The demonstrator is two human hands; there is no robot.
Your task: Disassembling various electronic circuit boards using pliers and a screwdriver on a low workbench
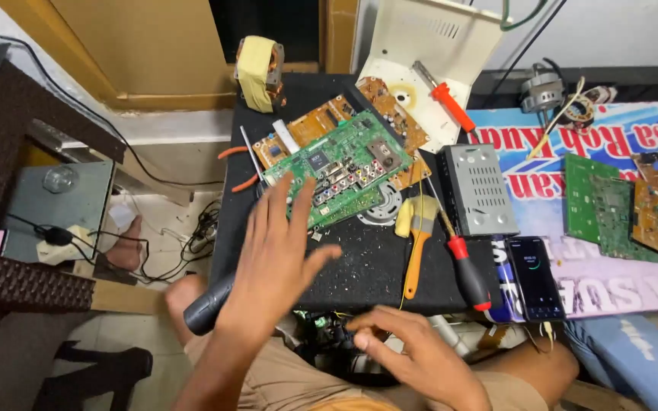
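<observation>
Right now my left hand (279, 255) hovers with fingers spread, gripping nothing, its tips just short of the green circuit board (336, 167) at one o'clock, whose long axis runs eight to two. My right hand (413, 354), loosely curled, touches a dark tangled part (329, 335) in my lap; what it grips is hidden.

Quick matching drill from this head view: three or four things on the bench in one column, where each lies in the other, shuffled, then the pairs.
1. paintbrush
2. phone
3. green circuit board
4. transformer

A. far edge of the black mat
B. under the left hand's fingertips
C. between the disc part and the red-handled screwdriver
D. on the banner, right of that screwdriver

Pairs: 1-C, 2-D, 3-B, 4-A
</observation>
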